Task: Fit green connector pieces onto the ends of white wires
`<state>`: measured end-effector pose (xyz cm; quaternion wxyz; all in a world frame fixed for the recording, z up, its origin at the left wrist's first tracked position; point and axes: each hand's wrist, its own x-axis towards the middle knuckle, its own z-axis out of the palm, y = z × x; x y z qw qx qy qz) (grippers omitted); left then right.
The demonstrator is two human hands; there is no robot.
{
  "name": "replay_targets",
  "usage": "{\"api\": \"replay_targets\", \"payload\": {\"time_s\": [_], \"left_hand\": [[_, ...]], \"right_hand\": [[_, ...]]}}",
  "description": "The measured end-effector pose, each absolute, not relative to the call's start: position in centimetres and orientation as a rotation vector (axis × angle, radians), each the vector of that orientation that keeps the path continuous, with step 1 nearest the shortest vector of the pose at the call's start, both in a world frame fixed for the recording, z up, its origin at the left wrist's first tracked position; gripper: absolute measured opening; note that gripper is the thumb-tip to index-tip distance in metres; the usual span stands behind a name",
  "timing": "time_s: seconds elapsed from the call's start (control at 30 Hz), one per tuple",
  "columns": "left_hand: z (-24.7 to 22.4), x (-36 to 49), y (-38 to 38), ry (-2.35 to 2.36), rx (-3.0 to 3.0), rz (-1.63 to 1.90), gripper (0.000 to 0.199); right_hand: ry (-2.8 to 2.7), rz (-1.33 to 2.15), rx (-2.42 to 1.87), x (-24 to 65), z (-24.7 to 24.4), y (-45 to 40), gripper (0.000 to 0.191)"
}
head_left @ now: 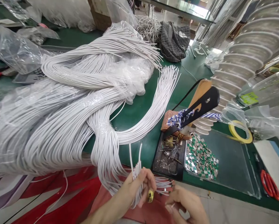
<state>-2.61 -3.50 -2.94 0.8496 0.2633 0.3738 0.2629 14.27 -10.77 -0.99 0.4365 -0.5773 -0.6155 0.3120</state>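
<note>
My left hand (141,185) is closed around a small bunch of white cables (137,172), with two cable ends sticking up above the rest. A yellow piece (150,196), perhaps a finger wrap, shows at one of its fingertips. To the right, my right hand (187,203) is curled with thumb and fingers close together. A thin pale bit shows between them, too small to name. Between the hands, cable ends with small green-and-silver connectors (165,186) lie over a reddish cloth. A thick bundle of white cables (106,149) hangs over the table edge beside my left hand.
Large heaps of plastic-wrapped white cables (53,130) cover the left of the green table (130,118). Right of centre stand a soldering stand (174,121), a dark tray (158,165) and small circuit boards (201,158). A ribbed duct (244,53), yellow tape (240,140) and red-handled scissors (270,185) are further right.
</note>
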Motion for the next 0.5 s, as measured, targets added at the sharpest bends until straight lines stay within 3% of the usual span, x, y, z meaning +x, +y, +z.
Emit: {"api": "replay_targets", "payload": {"time_s": [0.23,0.4,0.5], "left_hand": [[-3.3,-2.6,-3.9,0.656,0.652,0.431,0.063],[-2.7,-3.5,-3.7,0.429,0.616,0.294,0.057],[-2.5,-3.4,-3.4,0.387,0.627,0.242,0.042]], "right_hand": [[-1.382,0.776,-1.457,11.3,-1.2,-9.3,0.006],[-1.488,0.826,-1.43,11.9,-0.7,-8.9,0.012],[-1.719,0.829,-1.364,12.4,-0.5,-8.6,0.012]]}}
